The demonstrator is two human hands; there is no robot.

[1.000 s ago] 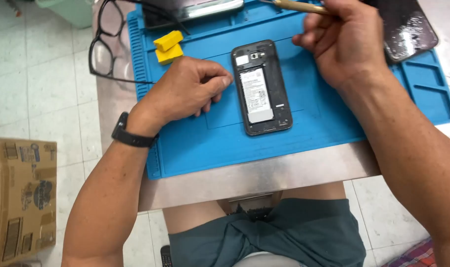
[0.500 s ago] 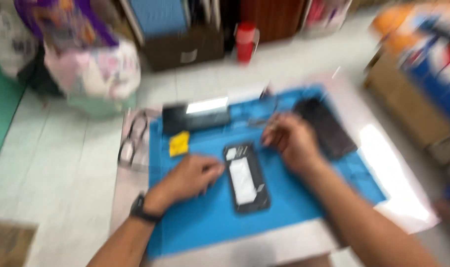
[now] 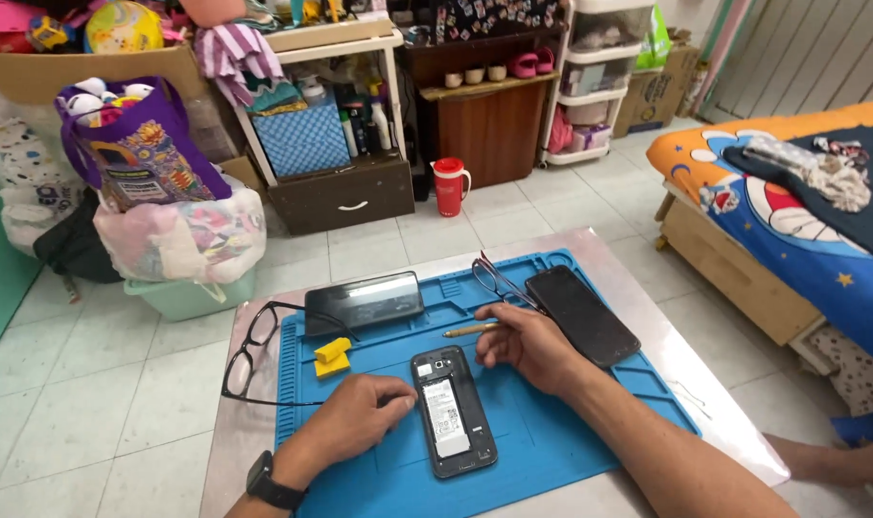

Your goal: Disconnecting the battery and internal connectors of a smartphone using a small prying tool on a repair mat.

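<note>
Left hand (image 3: 355,417) resting loosely curled on the blue mat (image 3: 552,451), fingertips touching the left edge of the opened phone (image 3: 453,412) lying back-up at mat centre. Right hand (image 3: 528,343) pinching a slim yellow tool (image 3: 470,330) just above the phone's top. Lying farther out: black screen panel (image 3: 580,314), dark case (image 3: 364,303), yellow pieces (image 3: 332,356), black eyeglasses (image 3: 254,350).

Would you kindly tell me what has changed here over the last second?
The view lifted and pulled back, so the room now shows. The left hand stays at the opened phone, the right hand still holds the thin tool, and the blue mat is unchanged.
</note>
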